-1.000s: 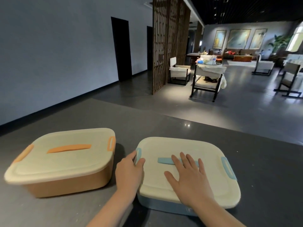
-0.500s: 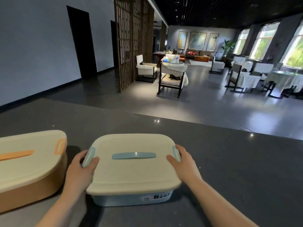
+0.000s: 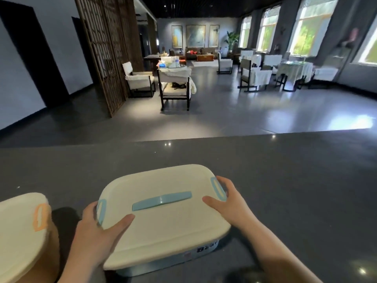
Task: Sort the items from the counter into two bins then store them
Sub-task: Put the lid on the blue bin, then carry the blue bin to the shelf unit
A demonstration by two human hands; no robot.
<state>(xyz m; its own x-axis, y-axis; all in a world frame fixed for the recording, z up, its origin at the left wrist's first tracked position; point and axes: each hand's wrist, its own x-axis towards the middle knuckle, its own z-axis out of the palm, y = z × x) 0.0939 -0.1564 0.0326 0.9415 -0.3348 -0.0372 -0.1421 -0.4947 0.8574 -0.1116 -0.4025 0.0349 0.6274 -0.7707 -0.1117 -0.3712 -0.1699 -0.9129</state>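
Two bins sit on the dark grey counter (image 3: 285,180) in front of us. Shiny little dots of light show on its top. Past the counter's far edge, at 12 o'clock, we see a big room with a grey floor (image 3: 234,111). White chairs (image 3: 138,80) stand there, and a table with a pale cloth (image 3: 293,68) is at 2 o'clock by the bright windows (image 3: 306,31). A brown wooden screen (image 3: 106,50) stands at 11 o'clock. Three paintings (image 3: 195,35) hang on the far wall.

We see the blue bin (image 3: 163,213) right in the middle, close to us. It has a cream lid with a blue handle (image 3: 162,200) on top and a blue clip at each end. The bin looks a bit tilted, with its right end higher.

Our left hand (image 3: 98,231) grips the left end of the blue bin. The thumb lies flat on the lid, pointing to 3 o'clock, and the fingers curl round the side by the clip. Our right hand (image 3: 228,203) grips the right end. Its thumb lies on the lid, pointing to 9 o'clock, and the fingers wrap over the edge by the other clip.

The orange bin (image 3: 22,237) is at 8 o'clock, just beside our left hand. It has a cream lid and an orange clip. We cannot see all of it.
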